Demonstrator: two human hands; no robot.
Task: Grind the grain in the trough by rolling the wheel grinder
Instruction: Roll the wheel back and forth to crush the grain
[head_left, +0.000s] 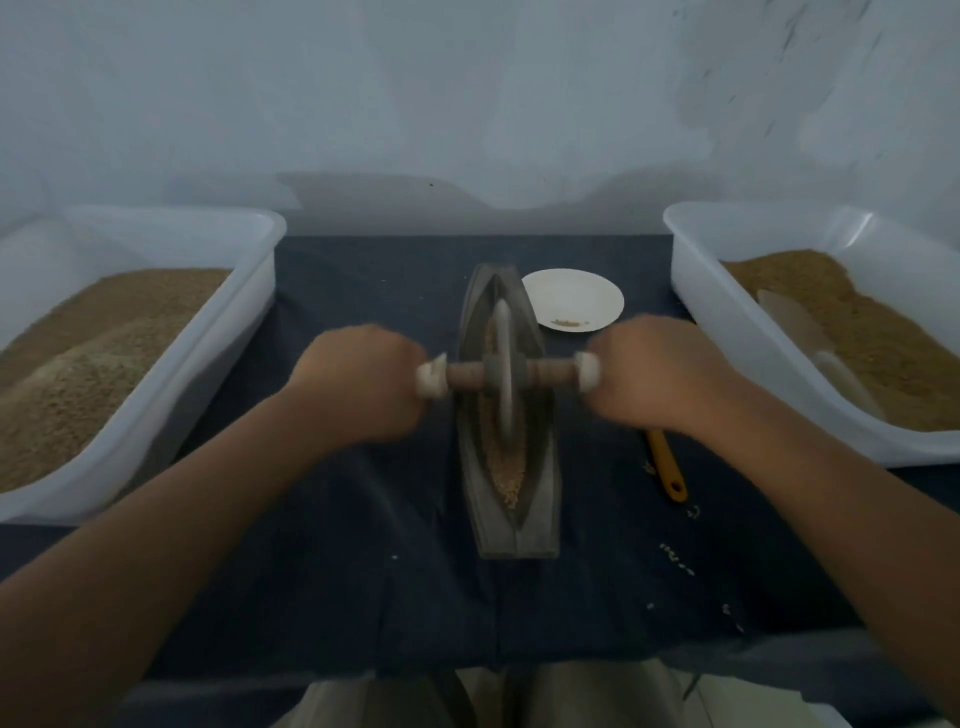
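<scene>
L hand (358, 387) & R hand (654, 374) were each curled round an axle end of the wheel grinder (504, 374), disc upright on grain (506, 478) in the trough (519, 535); prob heavy, stiff, so both-ends grip suited.

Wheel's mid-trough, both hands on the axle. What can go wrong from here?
1. Grain is heaped at the trough's near end; a long pull may spill it onto the cloth, where stray grains already lie.
2. The wheel stands thin in a narrow trough; uneven pushing may tilt it out.
3. The plate sits close beyond the right grip; a forward stroke may knock it.
</scene>
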